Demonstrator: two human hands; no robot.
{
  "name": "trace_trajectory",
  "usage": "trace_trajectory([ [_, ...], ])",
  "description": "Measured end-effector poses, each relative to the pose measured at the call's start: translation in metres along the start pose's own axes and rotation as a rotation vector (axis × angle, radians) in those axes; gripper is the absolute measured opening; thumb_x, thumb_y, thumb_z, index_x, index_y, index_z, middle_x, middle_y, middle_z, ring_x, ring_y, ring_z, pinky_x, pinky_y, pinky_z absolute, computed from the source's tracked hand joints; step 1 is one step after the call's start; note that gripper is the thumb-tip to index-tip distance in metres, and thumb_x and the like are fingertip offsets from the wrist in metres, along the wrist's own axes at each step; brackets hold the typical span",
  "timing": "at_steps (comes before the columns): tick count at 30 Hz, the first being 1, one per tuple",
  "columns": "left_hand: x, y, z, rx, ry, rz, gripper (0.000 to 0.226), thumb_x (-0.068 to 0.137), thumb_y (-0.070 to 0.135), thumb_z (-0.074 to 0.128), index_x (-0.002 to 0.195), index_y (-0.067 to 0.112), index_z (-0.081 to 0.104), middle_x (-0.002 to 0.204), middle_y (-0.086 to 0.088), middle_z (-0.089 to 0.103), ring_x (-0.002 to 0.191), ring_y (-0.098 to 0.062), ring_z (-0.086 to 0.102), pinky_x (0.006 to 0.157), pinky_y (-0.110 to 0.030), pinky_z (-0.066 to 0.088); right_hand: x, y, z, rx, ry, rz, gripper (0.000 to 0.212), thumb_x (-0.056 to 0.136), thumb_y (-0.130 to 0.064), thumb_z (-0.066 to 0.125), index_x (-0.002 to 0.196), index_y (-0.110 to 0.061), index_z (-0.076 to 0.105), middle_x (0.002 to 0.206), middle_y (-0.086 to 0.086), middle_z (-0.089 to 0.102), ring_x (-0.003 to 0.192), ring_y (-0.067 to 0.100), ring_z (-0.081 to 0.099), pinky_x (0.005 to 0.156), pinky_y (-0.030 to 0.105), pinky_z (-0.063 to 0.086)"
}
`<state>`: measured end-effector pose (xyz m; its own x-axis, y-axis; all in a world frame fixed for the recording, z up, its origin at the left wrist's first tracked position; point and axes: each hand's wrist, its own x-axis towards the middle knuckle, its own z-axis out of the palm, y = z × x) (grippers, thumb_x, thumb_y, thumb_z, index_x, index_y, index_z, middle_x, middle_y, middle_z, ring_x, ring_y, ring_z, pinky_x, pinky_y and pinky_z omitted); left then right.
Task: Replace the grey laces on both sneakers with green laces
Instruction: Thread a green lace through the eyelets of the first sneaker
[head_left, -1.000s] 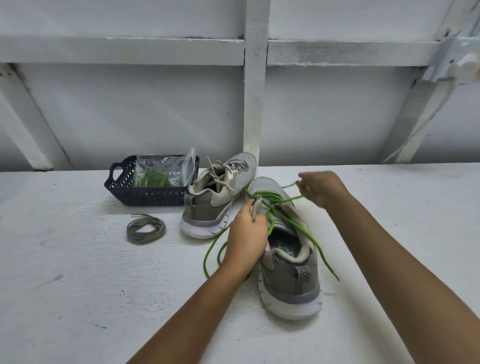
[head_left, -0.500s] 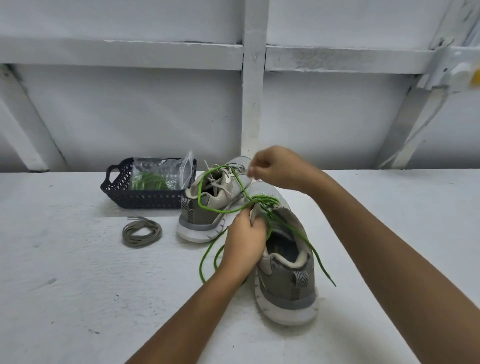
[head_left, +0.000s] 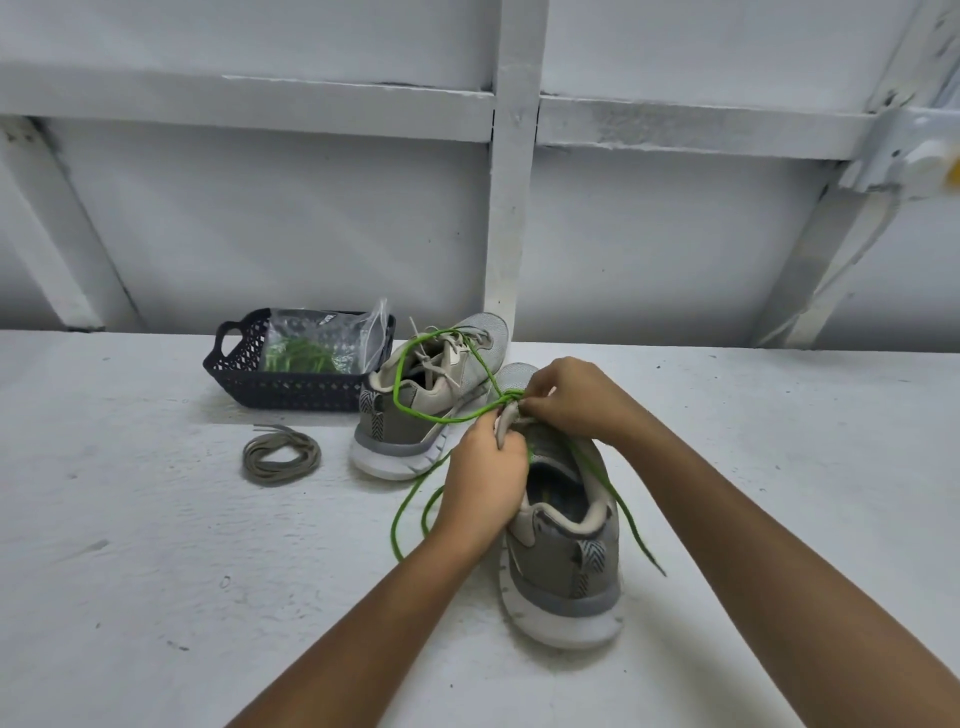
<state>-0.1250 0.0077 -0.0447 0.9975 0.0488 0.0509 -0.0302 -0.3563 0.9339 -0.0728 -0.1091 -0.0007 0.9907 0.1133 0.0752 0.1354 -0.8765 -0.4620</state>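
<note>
**Bright green against grey and white**

The near sneaker (head_left: 563, 561) is grey, darker at the heel, on a white sole. Its heel tab (head_left: 589, 564) carries a black-and-white chevron pattern. The far sneaker (head_left: 410, 421) is paler grey and beige, with the same chevrons and pale laces. The green lace (head_left: 396, 387) is vivid. The coiled laces (head_left: 306, 457) are drab grey. The basket (head_left: 291, 387) is near-black latticework, and its clear bag (head_left: 322, 338) shows green inside. The table (head_left: 156, 571) is white.
</note>
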Motion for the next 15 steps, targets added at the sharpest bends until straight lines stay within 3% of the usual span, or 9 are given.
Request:
trace_trajectory([
  [3,0.000,-0.001,0.001,-0.006,0.006,0.007,0.026,0.093,0.016,0.041,0.114,0.021,0.057,0.092,0.005,0.053,0.091,-0.019,0.051,0.073,-0.028,0.033,-0.024,0.006,-0.016,0.449,-0.021,-0.034,0.020,0.083,-0.006,0.058,0.066,-0.011,0.065,0.086,-0.001,0.070,0.076,0.008,0.058,0.066,0.019,0.042],
  [5,0.000,-0.001,0.002,-0.001,0.013,0.026,0.026,0.094,0.017,0.041,0.115,0.021,0.057,0.094,0.006,0.054,0.088,-0.016,0.049,0.073,-0.027,0.032,-0.040,0.009,-0.034,0.582,-0.085,-0.114,0.025,0.085,0.000,0.050,0.063,-0.007,0.059,0.083,0.000,0.073,0.076,0.009,0.058,0.074,0.024,0.043],
  [8,-0.001,-0.001,0.002,0.003,0.012,0.033,0.028,0.094,0.017,0.042,0.118,0.020,0.057,0.096,0.007,0.053,0.089,-0.014,0.047,0.074,-0.026,0.032,-0.059,0.008,-0.057,0.526,-0.250,-0.170,0.025,0.084,-0.002,0.050,0.061,-0.008,0.057,0.067,0.003,0.069,0.072,0.019,0.055,0.080,0.039,0.044],
  [12,-0.002,-0.001,0.001,-0.009,0.003,0.026,0.028,0.094,0.017,0.042,0.117,0.020,0.057,0.094,0.010,0.052,0.090,-0.013,0.049,0.074,-0.025,0.032,-0.069,-0.002,-0.071,0.409,-0.501,-0.133,0.023,0.081,-0.016,0.054,0.059,-0.009,0.053,0.049,-0.001,0.057,0.052,0.011,0.051,0.067,0.022,0.044],
  [15,-0.002,0.000,0.001,-0.008,0.003,0.031,0.024,0.093,0.016,0.042,0.110,0.021,0.057,0.093,0.007,0.056,0.089,-0.016,0.051,0.070,-0.028,0.034,-0.057,-0.009,-0.064,0.240,-0.426,-0.082,0.031,0.095,-0.027,0.051,0.067,-0.013,0.058,0.049,-0.002,0.061,0.047,0.005,0.054,0.058,0.017,0.043],
])
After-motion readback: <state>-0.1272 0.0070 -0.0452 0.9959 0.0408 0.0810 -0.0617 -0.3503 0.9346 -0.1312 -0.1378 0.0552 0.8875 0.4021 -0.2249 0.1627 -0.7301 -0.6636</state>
